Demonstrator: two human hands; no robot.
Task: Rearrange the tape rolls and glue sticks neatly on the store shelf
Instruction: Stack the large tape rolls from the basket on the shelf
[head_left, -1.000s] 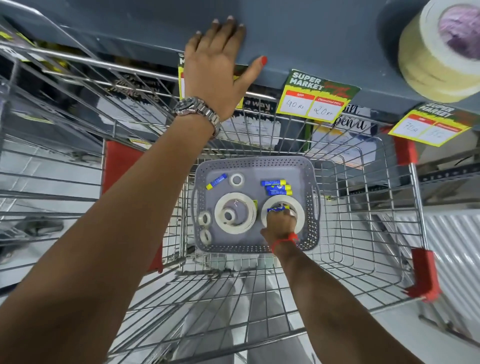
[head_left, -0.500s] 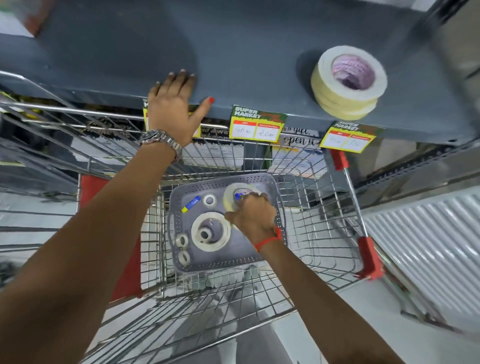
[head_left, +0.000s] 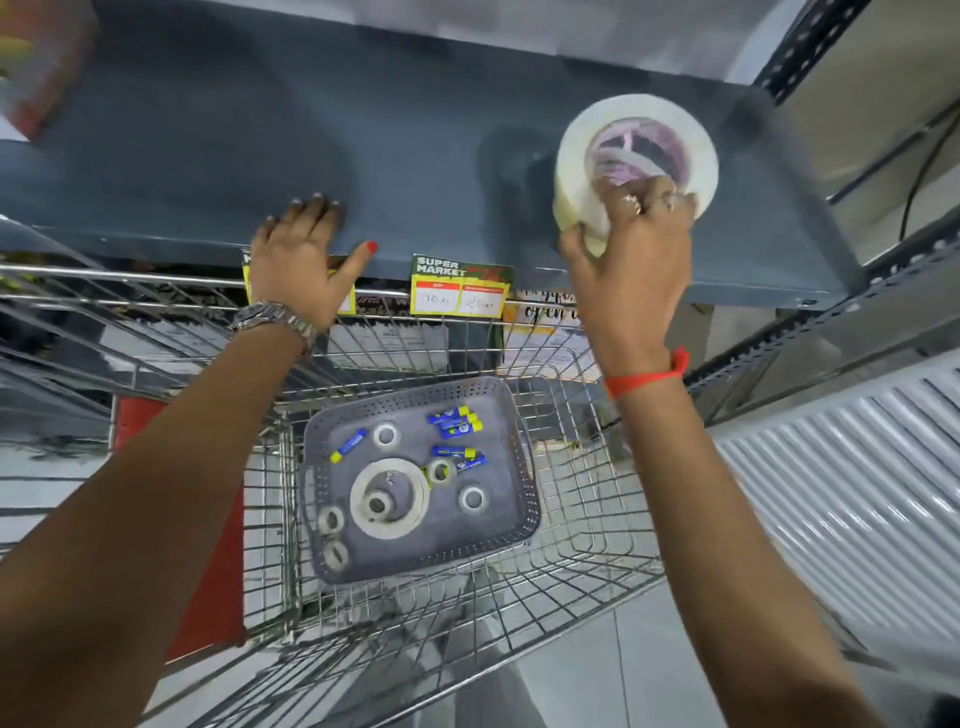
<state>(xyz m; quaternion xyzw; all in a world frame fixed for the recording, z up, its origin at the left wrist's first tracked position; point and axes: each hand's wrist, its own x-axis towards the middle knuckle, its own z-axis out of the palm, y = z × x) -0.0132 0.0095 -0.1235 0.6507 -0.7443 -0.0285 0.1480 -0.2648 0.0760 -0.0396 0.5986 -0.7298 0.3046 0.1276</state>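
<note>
My right hand (head_left: 631, 260) grips a wide cream tape roll (head_left: 576, 156), held over the stack of cream rolls on the dark grey shelf (head_left: 260, 135); the stack beneath is mostly hidden. My left hand (head_left: 298, 260) lies flat on the shelf's front edge, fingers apart, holding nothing. Down in the cart, a grey perforated basket (head_left: 524, 499) holds a large flat tape roll (head_left: 389, 498), several small rolls (head_left: 386, 435) and several blue-and-yellow glue sticks (head_left: 454, 420).
A wire shopping cart (head_left: 597, 545) with red corner guards stands against the shelf. Yellow price tags (head_left: 460, 293) hang on the shelf edge. A perforated metal upright (head_left: 810, 47) bounds the shelf on the right. Blurred goods (head_left: 36, 67) sit at far left.
My right hand has lifted a wide tape roll out of the basket and carried it up to the stack on the shelf. The left hand stays on the shelf edge.
</note>
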